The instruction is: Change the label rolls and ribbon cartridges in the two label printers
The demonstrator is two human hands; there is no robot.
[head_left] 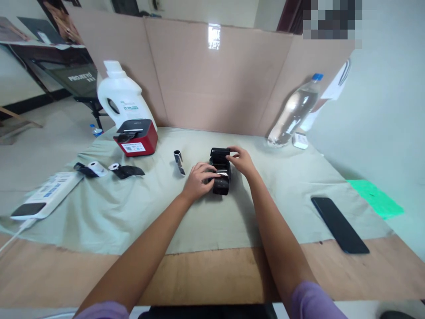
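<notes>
A small black printer [221,185] stands on the cloth in the middle, its black lid [220,153] raised at the far end. My left hand [200,180] grips its left side, with the fingers reaching over the top near a shiny strip. At the right corner of the lid, my right hand [241,159] pinches the edge between thumb and fingers. What lies under the left fingertips is partly hidden. A small dark curled roll of paper [178,158] is left of the printer, apart from both hands.
Farther left are two small rolls with dark strips [124,171], a red-and-black box-shaped device [141,139], a white jug [124,97] and a white power bank [49,195] with a cable. A clear bottle [294,113] leans against the cardboard screen [215,79]. A black phone [339,225] lies at right.
</notes>
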